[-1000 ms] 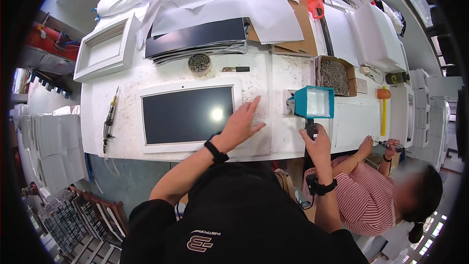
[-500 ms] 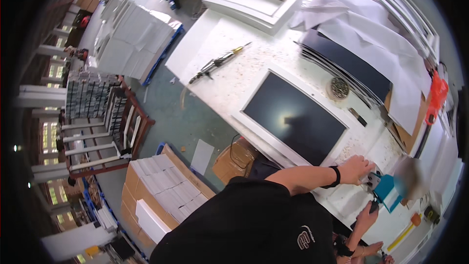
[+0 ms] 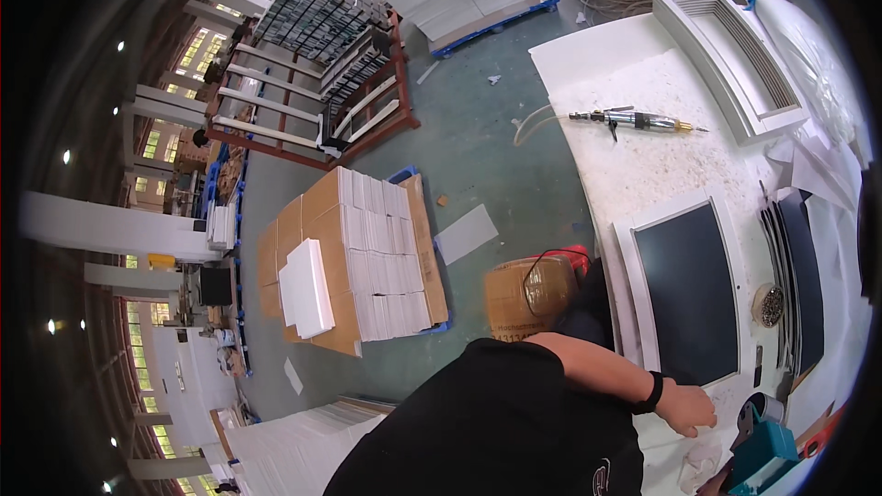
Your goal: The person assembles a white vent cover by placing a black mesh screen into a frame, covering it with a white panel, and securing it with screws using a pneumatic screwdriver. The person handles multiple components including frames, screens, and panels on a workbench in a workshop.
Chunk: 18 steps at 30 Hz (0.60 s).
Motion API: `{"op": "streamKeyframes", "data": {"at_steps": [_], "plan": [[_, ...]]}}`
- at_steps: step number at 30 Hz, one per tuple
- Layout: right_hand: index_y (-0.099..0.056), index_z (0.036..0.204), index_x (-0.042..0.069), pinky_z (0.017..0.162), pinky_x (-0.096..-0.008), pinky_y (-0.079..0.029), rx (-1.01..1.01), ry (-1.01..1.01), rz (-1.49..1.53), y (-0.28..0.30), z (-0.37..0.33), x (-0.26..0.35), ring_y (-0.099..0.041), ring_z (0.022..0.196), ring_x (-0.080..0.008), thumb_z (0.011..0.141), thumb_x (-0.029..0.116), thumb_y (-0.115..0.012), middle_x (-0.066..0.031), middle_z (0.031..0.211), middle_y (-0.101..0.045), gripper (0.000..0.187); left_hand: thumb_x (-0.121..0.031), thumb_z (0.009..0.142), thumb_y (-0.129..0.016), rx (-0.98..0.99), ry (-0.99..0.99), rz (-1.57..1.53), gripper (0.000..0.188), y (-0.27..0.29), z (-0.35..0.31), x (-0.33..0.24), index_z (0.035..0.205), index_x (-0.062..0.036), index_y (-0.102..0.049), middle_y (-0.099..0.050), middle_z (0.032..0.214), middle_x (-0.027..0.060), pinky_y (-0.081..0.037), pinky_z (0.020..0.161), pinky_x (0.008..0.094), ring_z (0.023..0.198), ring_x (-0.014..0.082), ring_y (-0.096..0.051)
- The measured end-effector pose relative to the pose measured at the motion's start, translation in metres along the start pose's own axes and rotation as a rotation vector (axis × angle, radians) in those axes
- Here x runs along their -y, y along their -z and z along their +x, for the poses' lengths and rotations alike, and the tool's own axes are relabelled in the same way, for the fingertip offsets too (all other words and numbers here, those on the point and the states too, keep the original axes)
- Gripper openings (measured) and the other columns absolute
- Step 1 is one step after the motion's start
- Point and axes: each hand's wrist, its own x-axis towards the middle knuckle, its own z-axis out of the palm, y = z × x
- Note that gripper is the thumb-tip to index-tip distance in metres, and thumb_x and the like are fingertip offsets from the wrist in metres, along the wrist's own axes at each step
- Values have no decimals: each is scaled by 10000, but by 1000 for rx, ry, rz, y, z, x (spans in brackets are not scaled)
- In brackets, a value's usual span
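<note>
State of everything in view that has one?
Left hand: palm down, fingers bent, grip unclear
Teal tool: cut off by lower edge
Screen: dark, no image showing
Driver: lying down, hose attached
Bowl: uncovered, holding small pieces
White frames: stacked

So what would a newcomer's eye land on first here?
Probably the dark panel in its white frame, on the worktable at right. Next, the bright teal device at lower right, near the left hand. Then the big pale stack, left of the picture's centre.
</note>
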Motion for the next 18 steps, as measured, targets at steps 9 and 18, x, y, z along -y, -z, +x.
{"op": "streamKeyframes", "data": {"at_steps": [9, 18], "plan": [[-642, 1170, -38, 975, -453, -489, 414, 67, -238, -11, 32, 1, -655, 1111, -405, 844, 69, -691, -223, 1146, -699, 346, 5, 894, -680, -756, 348, 373, 348, 187, -144, 25, 1233, -72, -680, -707, 1077, 156, -545, 877, 427, 985, 347, -672], [-754, 920, 36, 659, -397, -559, 510, -49, -255, -28, 33, 24, -733, 767, -375, 790, 135, -770, -179, 805, -735, 164, -83, 906, -691, -837, 478, 689, 449, 229, -171, 105, 1349, -53, -621, -617, 1207, 171, -464, 993, 450, 1115, 358, -566]]}}
